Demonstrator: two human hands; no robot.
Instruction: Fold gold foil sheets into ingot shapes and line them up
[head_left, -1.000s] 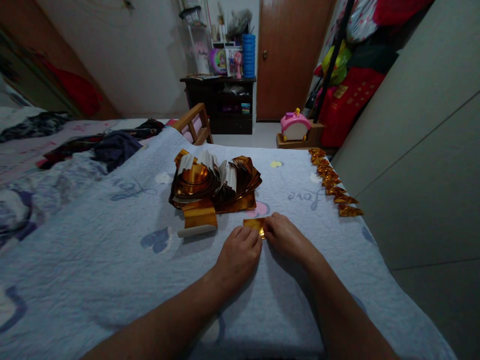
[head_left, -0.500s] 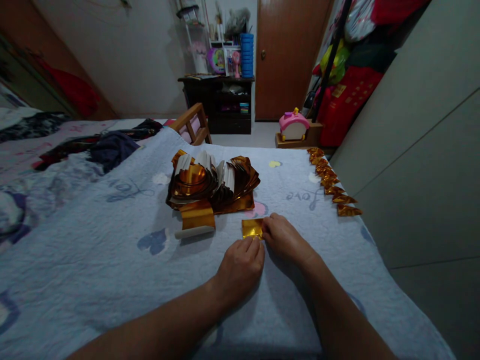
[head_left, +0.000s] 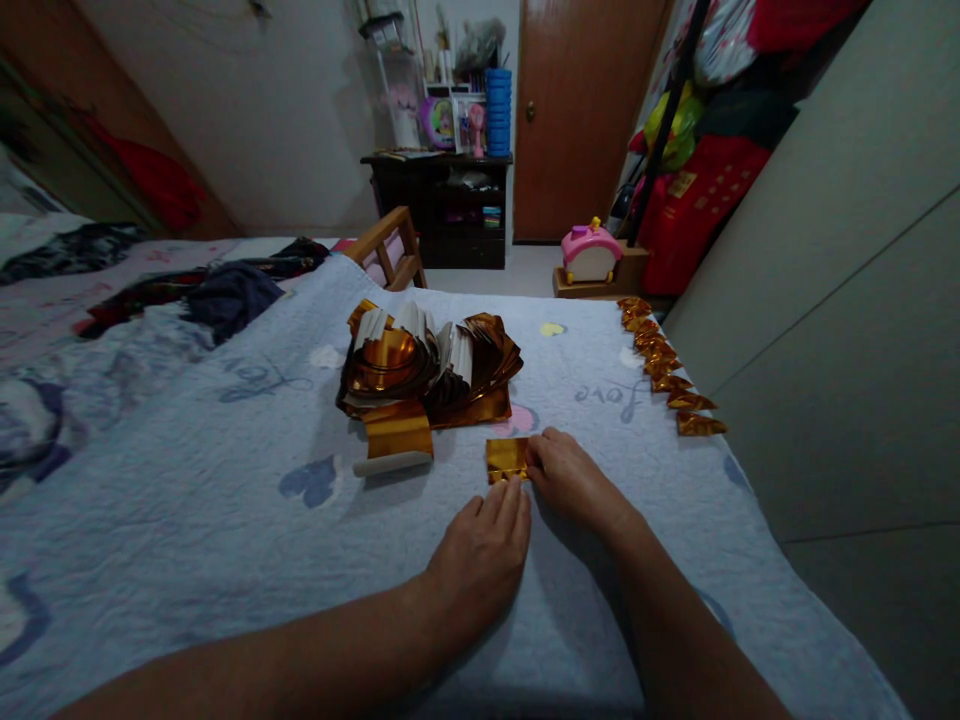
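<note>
A small square of gold foil paper lies on the light blue quilt in front of me. My right hand has its fingers curled down on the paper's right edge. My left hand rests flat on the quilt just below the paper, fingers stretched out together, its tips near the paper's lower edge. Behind the paper sits a big heap of curled gold foil sheets with a loose gold strip and a white stick in front of it.
A row of several folded gold paper pieces runs along the bed's right edge beside a grey wardrobe. Dark clothes lie at the left. A wooden chair, a dark shelf unit and a pink toy stand beyond the bed.
My left hand has slid back toward me off the gold paper and flattened on the quilt, uncovering the square. My right hand has stayed on the paper's right edge.
</note>
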